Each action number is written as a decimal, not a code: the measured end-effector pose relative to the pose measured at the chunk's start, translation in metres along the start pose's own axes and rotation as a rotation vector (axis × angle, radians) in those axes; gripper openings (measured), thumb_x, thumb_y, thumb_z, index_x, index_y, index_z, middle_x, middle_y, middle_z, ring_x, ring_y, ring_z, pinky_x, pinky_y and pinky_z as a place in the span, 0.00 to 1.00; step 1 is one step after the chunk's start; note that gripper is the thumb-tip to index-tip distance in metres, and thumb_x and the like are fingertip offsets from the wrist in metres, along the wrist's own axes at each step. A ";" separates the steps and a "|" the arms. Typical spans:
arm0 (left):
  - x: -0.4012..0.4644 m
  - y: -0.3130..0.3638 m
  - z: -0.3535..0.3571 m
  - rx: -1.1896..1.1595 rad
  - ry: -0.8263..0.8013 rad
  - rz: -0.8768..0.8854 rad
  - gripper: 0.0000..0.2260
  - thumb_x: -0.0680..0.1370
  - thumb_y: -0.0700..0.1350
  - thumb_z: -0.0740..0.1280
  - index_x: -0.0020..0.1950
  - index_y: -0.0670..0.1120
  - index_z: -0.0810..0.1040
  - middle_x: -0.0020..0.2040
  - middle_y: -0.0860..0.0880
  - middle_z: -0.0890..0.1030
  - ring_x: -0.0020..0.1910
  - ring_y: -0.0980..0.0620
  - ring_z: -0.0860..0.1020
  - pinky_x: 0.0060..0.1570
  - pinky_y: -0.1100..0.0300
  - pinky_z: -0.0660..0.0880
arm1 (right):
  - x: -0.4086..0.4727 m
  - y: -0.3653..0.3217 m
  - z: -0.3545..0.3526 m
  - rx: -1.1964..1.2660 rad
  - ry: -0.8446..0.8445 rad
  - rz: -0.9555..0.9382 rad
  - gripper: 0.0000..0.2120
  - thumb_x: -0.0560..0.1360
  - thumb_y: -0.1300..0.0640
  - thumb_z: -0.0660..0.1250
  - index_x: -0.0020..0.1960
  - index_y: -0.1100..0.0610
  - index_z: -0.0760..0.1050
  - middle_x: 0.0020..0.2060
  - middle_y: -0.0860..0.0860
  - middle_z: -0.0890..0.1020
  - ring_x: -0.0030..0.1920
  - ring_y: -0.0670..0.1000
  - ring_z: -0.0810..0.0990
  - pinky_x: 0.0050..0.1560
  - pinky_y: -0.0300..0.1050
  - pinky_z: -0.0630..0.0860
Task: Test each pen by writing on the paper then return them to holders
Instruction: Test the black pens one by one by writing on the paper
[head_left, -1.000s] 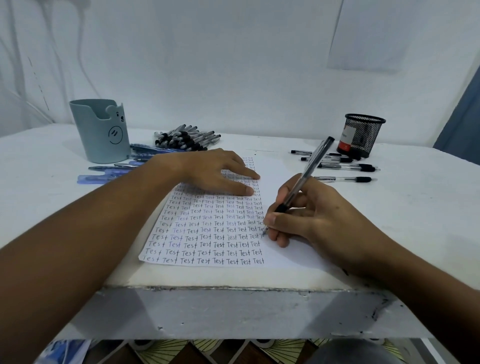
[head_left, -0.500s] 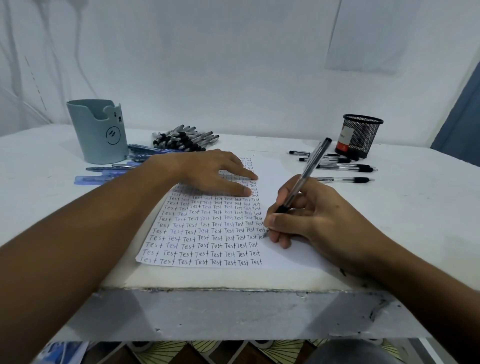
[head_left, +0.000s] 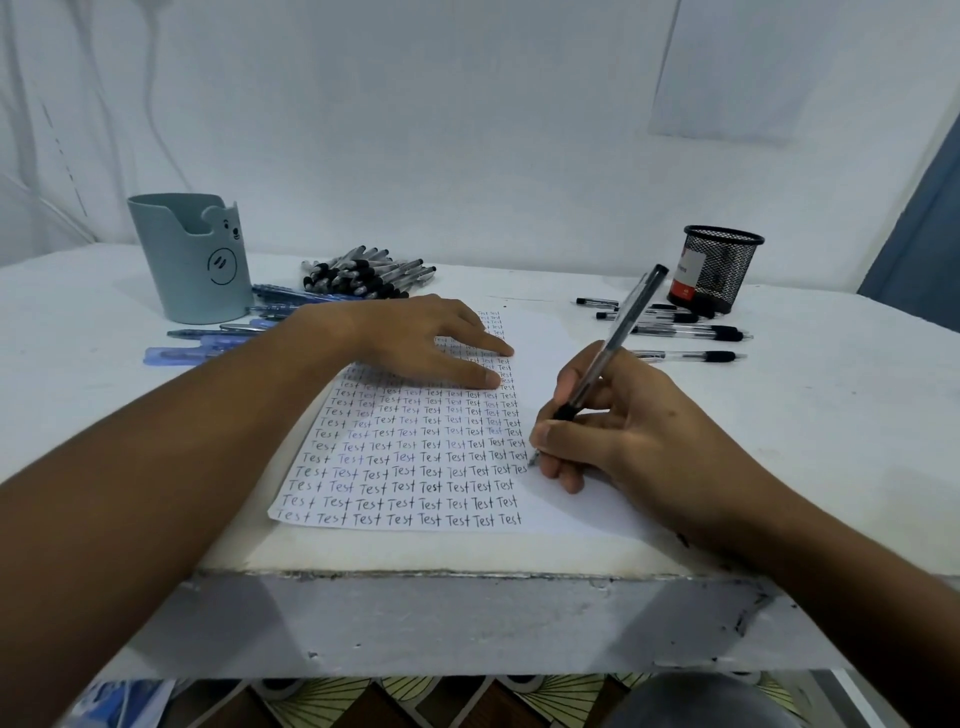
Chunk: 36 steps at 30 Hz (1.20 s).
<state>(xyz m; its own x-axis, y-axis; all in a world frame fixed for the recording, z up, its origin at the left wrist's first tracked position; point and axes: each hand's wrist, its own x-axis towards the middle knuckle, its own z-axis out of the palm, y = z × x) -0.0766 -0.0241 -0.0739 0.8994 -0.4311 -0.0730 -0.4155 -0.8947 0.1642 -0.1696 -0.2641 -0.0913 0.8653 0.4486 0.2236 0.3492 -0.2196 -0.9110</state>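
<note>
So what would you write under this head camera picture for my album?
Right hand writes "Test" with a pen while the left hand holds the paper flat.

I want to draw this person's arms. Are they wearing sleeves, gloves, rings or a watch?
No. Both forearms are bare as far as the picture shows, with no sleeves in view. The left hand and right hand have no gloves, and no rings, watch or bracelet show. The fingernails look short and plain.

Soft, even, bluish light; faint shadows under the table (head_left: 467, 623) edge; sharp centre, wide-angle bending at edges.
</note>
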 end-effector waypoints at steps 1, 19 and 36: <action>0.000 0.000 0.000 0.001 -0.001 0.002 0.29 0.63 0.80 0.54 0.64 0.78 0.63 0.73 0.60 0.63 0.73 0.58 0.59 0.74 0.47 0.54 | 0.000 0.000 -0.001 0.019 -0.012 0.005 0.10 0.73 0.70 0.69 0.46 0.61 0.69 0.35 0.61 0.82 0.32 0.57 0.78 0.39 0.52 0.77; 0.008 -0.014 0.006 -0.026 0.200 0.066 0.22 0.75 0.70 0.58 0.64 0.64 0.74 0.64 0.58 0.75 0.63 0.59 0.71 0.67 0.55 0.66 | 0.029 0.000 -0.008 0.344 0.029 0.177 0.05 0.77 0.64 0.67 0.46 0.62 0.70 0.37 0.63 0.79 0.33 0.58 0.78 0.32 0.46 0.73; 0.008 -0.011 0.003 0.002 0.430 0.089 0.07 0.77 0.48 0.67 0.51 0.49 0.83 0.41 0.59 0.78 0.42 0.60 0.76 0.42 0.71 0.66 | 0.088 0.027 -0.027 0.451 0.345 0.061 0.09 0.81 0.59 0.64 0.56 0.60 0.65 0.32 0.58 0.82 0.31 0.53 0.81 0.30 0.42 0.76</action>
<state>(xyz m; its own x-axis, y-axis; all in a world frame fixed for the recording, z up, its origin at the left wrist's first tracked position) -0.0653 -0.0183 -0.0788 0.8346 -0.4193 0.3574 -0.4943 -0.8563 0.1496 -0.0740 -0.2541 -0.0867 0.9728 0.1212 0.1973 0.1724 0.1894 -0.9666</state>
